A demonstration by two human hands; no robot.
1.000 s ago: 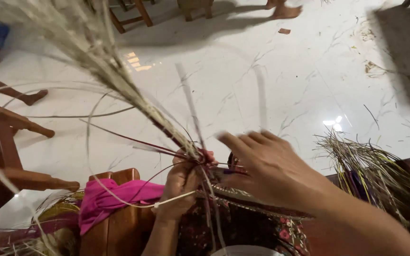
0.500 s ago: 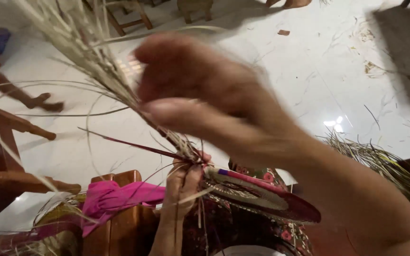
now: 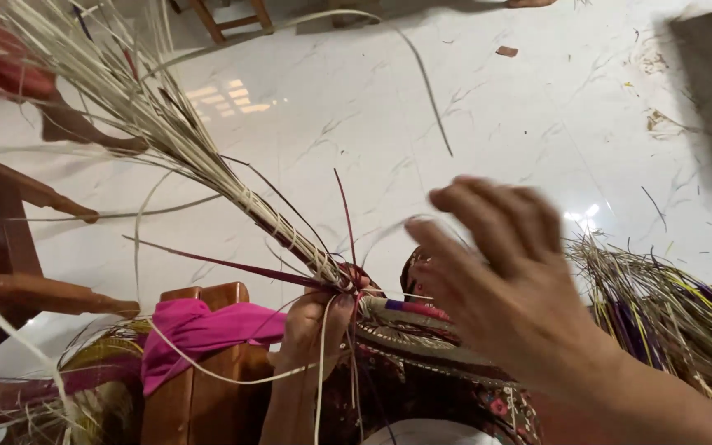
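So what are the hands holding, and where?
The left hand pinches the straw bundle at its bound end. The right hand is open, holding nothing.

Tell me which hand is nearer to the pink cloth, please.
Left. The left hand grips the bound fibre bundle right beside the pink cloth. The right hand is raised further right, apart from the cloth.

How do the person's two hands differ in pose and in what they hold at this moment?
The left hand sits low, fingers closed around the base of the pale straw bundle; the right hand is raised, fingers loosely curled, with nothing plainly in its grip. The left hand looks sharp, the right hand blurred. The left hand touches the woven coil; the right hand hovers above it. Both are bare.
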